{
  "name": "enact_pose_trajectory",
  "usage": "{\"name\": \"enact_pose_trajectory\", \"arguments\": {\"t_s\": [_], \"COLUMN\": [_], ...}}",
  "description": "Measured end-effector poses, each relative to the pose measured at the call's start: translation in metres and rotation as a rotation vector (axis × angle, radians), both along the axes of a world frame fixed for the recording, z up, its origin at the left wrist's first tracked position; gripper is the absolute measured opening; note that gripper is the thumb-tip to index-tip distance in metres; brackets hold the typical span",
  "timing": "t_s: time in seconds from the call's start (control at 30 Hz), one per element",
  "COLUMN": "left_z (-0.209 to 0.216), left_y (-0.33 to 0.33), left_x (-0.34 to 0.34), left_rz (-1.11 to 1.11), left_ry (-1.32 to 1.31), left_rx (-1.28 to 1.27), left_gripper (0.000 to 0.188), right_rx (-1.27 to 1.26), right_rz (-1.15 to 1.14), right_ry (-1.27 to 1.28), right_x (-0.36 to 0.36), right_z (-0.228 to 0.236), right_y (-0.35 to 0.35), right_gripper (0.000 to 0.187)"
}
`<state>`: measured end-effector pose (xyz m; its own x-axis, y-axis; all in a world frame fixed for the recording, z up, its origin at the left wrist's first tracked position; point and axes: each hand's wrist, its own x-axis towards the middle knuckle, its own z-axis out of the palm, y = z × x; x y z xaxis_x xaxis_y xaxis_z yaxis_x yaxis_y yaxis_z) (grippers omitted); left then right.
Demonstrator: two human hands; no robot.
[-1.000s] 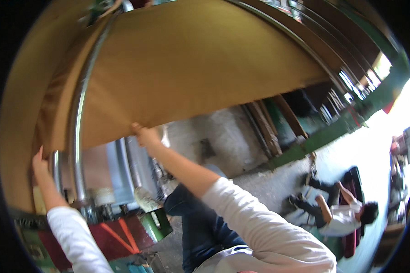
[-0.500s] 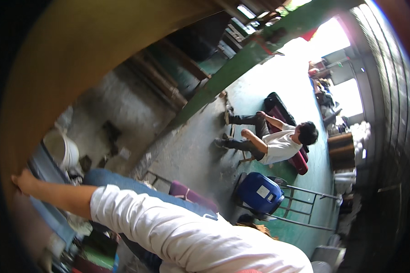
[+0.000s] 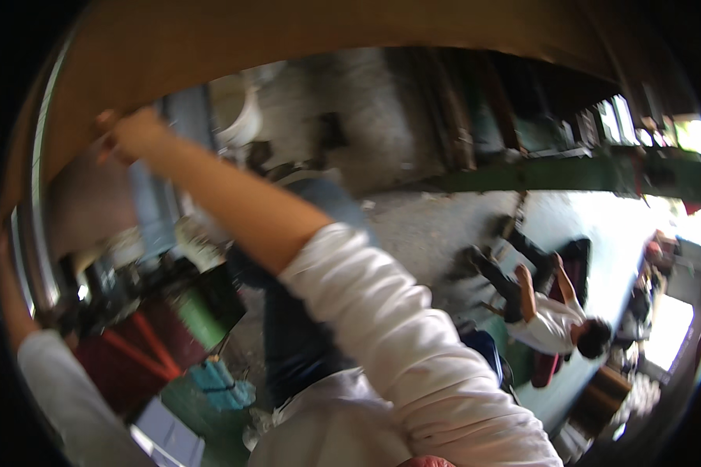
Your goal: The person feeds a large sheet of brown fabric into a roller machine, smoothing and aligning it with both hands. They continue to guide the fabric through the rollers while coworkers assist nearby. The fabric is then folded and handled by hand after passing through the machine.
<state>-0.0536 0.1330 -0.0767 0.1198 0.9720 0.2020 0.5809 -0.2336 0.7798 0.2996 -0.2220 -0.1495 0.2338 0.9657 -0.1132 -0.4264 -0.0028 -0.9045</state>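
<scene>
A broad brown sheet [image 3: 327, 31] arches over the top of the view and down its left side. At its lower edge is my right hand [image 3: 136, 134], the fingers bent and closed on the sheet, somewhat blurred. My left forearm [image 3: 15, 300] comes up along the far left rim beside shiny metal bars [image 3: 37, 194]; its fingers are lost in the dark edge of the picture. Below my right hand lies a smooth grey-brown surface [image 3: 89, 206], next to a blue-grey metal part [image 3: 152, 202].
A white bucket [image 3: 245, 117] stands on the floor beyond my right forearm. A dark red machine part [image 3: 125, 350] and a teal bundle [image 3: 218, 385] are lower left. To the right, a person [image 3: 553, 311] in a white shirt sits near a green beam [image 3: 553, 175].
The view has turned, so the seated person appears lower and farther right. My right hand appears higher and farther right, still at the brown sheet. My left forearm has come into view.
</scene>
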Motion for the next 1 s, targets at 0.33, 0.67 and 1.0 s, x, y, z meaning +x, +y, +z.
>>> {"name": "enact_pose_trajectory", "arguments": {"t_s": [0.33, 0.67, 1.0], "left_z": [0.047, 0.057, 0.058], "left_y": [-0.054, -0.072, -0.074], "left_x": [0.005, 0.027, 0.055], "left_rz": [0.188, 0.237, 0.272], "left_ry": [-0.441, -0.690, -0.834], "left_rx": [-0.173, -0.262, -0.343], "left_gripper": [0.040, 0.035, 0.031], "right_rx": [-0.090, -0.072, -0.092], "right_rz": [-0.646, -0.627, -0.497], "right_ry": [0.306, 0.235, 0.201], "right_x": [0.043, 0.016, 0.005], "right_z": [0.018, 0.016, 0.017], "right_y": [-0.033, -0.034, -0.030], "right_gripper": [0.019, 0.015, 0.017]}}
